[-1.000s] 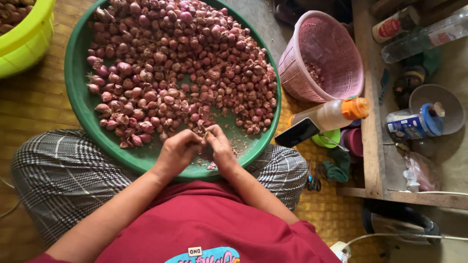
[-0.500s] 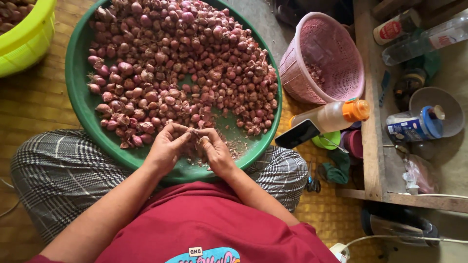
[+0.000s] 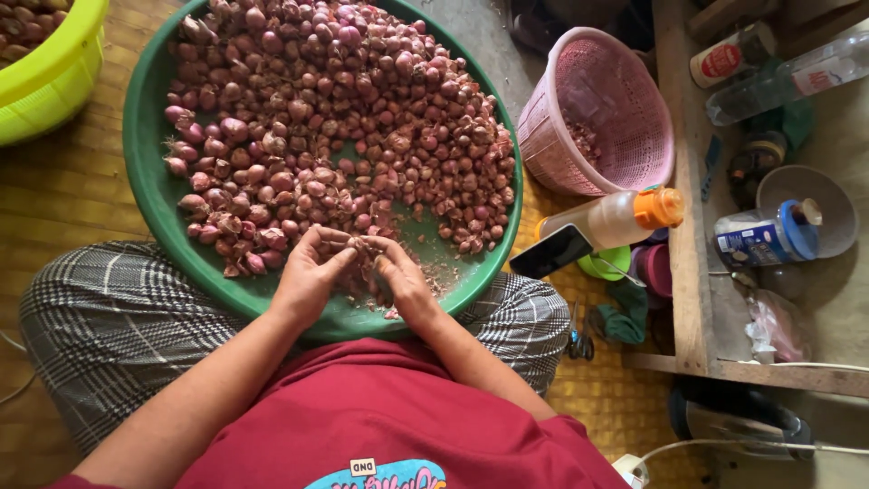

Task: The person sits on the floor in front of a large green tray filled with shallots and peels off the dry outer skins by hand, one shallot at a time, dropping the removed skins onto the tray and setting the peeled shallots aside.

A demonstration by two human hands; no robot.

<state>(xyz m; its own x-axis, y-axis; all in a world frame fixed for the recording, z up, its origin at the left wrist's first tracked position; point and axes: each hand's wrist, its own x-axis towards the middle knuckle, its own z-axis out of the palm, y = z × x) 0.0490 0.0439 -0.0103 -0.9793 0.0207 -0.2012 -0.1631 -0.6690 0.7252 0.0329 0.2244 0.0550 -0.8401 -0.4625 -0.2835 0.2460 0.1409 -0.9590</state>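
Both hands meet over the green basin's (image 3: 145, 172) near rim, left hand (image 3: 308, 276) and right hand (image 3: 403, 281) pinched together on one small shallot (image 3: 364, 246), heap (image 3: 344, 118) lying at twelve o'clock.

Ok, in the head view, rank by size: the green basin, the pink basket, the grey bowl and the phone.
1. green basin
2. pink basket
3 and 4. grey bowl and phone: they look alike in size, so no ranking.
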